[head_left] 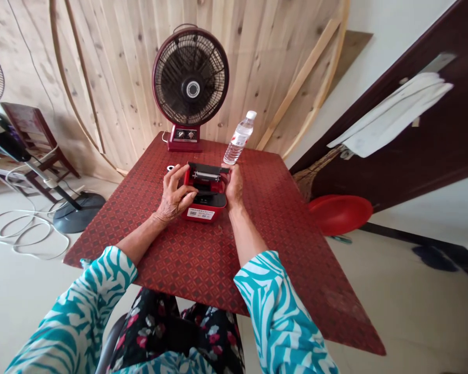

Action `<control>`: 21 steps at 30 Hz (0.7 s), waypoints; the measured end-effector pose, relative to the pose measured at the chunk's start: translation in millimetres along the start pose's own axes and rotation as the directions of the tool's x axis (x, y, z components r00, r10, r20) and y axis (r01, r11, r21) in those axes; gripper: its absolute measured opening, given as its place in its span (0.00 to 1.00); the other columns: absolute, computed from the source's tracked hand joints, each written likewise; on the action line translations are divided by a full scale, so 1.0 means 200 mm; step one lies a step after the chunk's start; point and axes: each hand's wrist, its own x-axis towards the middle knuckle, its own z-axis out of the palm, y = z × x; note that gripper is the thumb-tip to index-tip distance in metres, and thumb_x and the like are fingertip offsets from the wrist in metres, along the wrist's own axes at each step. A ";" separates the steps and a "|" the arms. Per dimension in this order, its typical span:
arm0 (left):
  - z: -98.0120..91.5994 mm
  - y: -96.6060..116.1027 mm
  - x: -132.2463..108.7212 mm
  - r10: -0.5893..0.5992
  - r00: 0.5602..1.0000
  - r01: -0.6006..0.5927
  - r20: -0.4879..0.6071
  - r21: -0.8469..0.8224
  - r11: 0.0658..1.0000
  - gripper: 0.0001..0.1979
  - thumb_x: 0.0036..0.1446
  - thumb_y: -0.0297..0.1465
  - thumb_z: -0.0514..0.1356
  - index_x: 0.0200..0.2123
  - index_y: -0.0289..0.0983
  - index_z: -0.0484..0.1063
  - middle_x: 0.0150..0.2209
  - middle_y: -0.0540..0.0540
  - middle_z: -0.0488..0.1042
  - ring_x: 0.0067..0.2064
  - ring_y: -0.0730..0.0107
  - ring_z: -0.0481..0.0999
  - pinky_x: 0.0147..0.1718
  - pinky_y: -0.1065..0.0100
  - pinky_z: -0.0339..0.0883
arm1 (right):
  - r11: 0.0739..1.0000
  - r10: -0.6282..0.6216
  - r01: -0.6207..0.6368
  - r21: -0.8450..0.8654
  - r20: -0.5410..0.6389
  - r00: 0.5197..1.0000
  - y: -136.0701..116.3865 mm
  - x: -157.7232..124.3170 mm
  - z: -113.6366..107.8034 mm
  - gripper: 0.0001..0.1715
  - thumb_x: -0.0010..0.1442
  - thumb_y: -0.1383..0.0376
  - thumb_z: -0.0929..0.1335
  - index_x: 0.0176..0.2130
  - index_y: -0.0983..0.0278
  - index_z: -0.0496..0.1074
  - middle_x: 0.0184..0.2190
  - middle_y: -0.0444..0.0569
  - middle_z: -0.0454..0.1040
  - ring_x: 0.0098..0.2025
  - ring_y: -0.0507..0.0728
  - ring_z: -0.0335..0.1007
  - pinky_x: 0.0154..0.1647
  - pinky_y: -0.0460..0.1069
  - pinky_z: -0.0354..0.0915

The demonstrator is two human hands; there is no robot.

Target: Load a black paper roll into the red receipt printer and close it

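A small red device (205, 202) with an open black lid and a white label on its near side sits in the middle of the red patterned table (203, 259). My left hand (174, 196) curls against its left side, fingers bent onto the black top. On the right side my right hand (233, 186) presses against the casing, fingers wrapped toward the lid. Both hands grip the device between them. A small white and black object (170, 168) lies on the table just behind my left hand.
A red table fan (190, 85) stands at the table's far edge, with a clear water bottle (239, 137) to its right. A red basin (340, 213) lies on the floor at right. At left stand a fan base (78, 215), white cables and a wooden chair (33, 137).
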 end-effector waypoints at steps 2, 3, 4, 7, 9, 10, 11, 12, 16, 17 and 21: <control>0.00 0.00 0.00 -0.021 0.999 0.021 -0.035 -0.005 1.000 0.17 0.65 0.45 0.53 0.42 0.41 0.75 0.65 0.41 0.62 0.68 0.51 0.55 0.65 0.46 0.51 | 0.999 -0.022 0.023 -0.039 0.008 1.000 0.01 -0.08 -0.04 0.29 0.64 0.44 0.58 0.34 0.60 0.75 0.47 0.47 0.76 0.49 0.55 0.71 0.52 0.53 0.66; 0.00 -0.01 -0.01 -0.036 0.998 0.035 -0.050 -0.014 0.999 0.19 0.64 0.47 0.54 0.45 0.40 0.74 0.65 0.39 0.61 0.68 0.50 0.56 0.64 0.46 0.51 | 0.996 -0.053 0.053 -0.072 0.003 0.999 0.01 -0.12 -0.05 0.28 0.64 0.46 0.57 0.33 0.60 0.75 0.49 0.48 0.75 0.52 0.56 0.70 0.56 0.54 0.64; 0.01 -0.01 -0.01 -0.048 0.997 0.047 -0.060 -0.028 0.999 0.22 0.63 0.49 0.54 0.49 0.40 0.72 0.66 0.37 0.61 0.68 0.50 0.56 0.64 0.46 0.52 | 0.989 -0.087 0.087 -0.117 0.007 0.996 0.01 -0.15 -0.07 0.26 0.64 0.48 0.58 0.33 0.60 0.75 0.50 0.48 0.74 0.55 0.56 0.68 0.58 0.54 0.62; 0.01 -0.02 -0.02 -0.072 0.997 0.070 -0.039 -0.055 0.996 0.27 0.64 0.51 0.50 0.55 0.39 0.69 0.67 0.35 0.58 0.67 0.51 0.56 0.64 0.47 0.51 | 0.959 -0.156 0.157 -0.235 0.022 0.987 0.02 -0.21 -0.09 0.17 0.63 0.55 0.61 0.35 0.58 0.75 0.51 0.47 0.74 0.57 0.56 0.64 0.64 0.55 0.55; 0.02 -0.03 -0.03 -0.083 0.997 0.083 -0.002 -0.039 0.996 0.27 0.65 0.52 0.47 0.52 0.41 0.73 0.67 0.38 0.58 0.68 0.52 0.55 0.65 0.47 0.49 | 0.948 -0.168 0.169 -0.269 0.025 0.985 0.02 -0.23 -0.09 0.15 0.63 0.58 0.60 0.36 0.58 0.74 0.51 0.48 0.73 0.57 0.55 0.64 0.65 0.55 0.53; 0.02 -0.04 -0.03 -0.091 0.996 0.091 0.012 -0.025 0.996 0.27 0.65 0.52 0.46 0.49 0.42 0.74 0.67 0.40 0.58 0.68 0.52 0.55 0.65 0.47 0.48 | 0.947 -0.170 0.169 -0.273 0.022 0.985 0.02 -0.23 -0.09 0.16 0.63 0.58 0.59 0.36 0.58 0.74 0.51 0.48 0.73 0.57 0.55 0.64 0.65 0.55 0.53; 0.02 -0.04 -0.03 -0.098 0.995 0.099 0.019 -0.013 0.995 0.26 0.65 0.52 0.46 0.47 0.42 0.75 0.67 0.41 0.58 0.68 0.52 0.54 0.66 0.47 0.48 | 0.947 -0.171 0.170 -0.272 0.021 0.985 0.03 -0.23 -0.08 0.17 0.64 0.58 0.58 0.35 0.58 0.73 0.50 0.48 0.73 0.56 0.55 0.64 0.65 0.55 0.54; 0.02 -0.04 -0.03 -0.103 0.994 0.103 0.021 -0.005 0.995 0.26 0.65 0.52 0.47 0.46 0.42 0.76 0.67 0.42 0.59 0.68 0.52 0.54 0.65 0.47 0.48 | 0.948 -0.174 0.173 -0.267 0.020 0.985 0.03 -0.23 -0.08 0.18 0.64 0.57 0.58 0.35 0.59 0.73 0.50 0.48 0.73 0.56 0.56 0.64 0.64 0.55 0.54; 0.01 -0.03 -0.03 -0.097 0.995 0.097 0.017 -0.003 0.995 0.25 0.66 0.51 0.47 0.44 0.42 0.78 0.66 0.42 0.61 0.67 0.52 0.55 0.64 0.48 0.50 | 0.944 -0.192 0.186 -0.272 0.005 0.981 0.05 -0.22 -0.08 0.24 0.65 0.52 0.55 0.35 0.59 0.73 0.48 0.48 0.73 0.56 0.56 0.65 0.63 0.55 0.56; 0.01 -0.03 -0.03 -0.098 0.995 0.098 0.016 -0.004 0.995 0.26 0.66 0.51 0.47 0.44 0.42 0.78 0.65 0.41 0.62 0.67 0.52 0.55 0.64 0.48 0.51 | 0.938 -0.196 0.190 -0.289 0.009 0.981 0.06 -0.22 -0.08 0.24 0.65 0.52 0.54 0.35 0.59 0.73 0.48 0.48 0.73 0.55 0.56 0.65 0.63 0.55 0.56; 0.01 -0.01 -0.04 -0.110 0.994 0.110 0.002 -0.037 0.993 0.28 0.66 0.51 0.45 0.45 0.40 0.77 0.63 0.40 0.65 0.65 0.53 0.59 0.63 0.49 0.53 | 0.912 -0.211 0.216 -0.349 0.051 0.976 0.07 -0.23 -0.10 0.25 0.64 0.51 0.54 0.37 0.59 0.72 0.46 0.49 0.75 0.54 0.57 0.67 0.61 0.56 0.59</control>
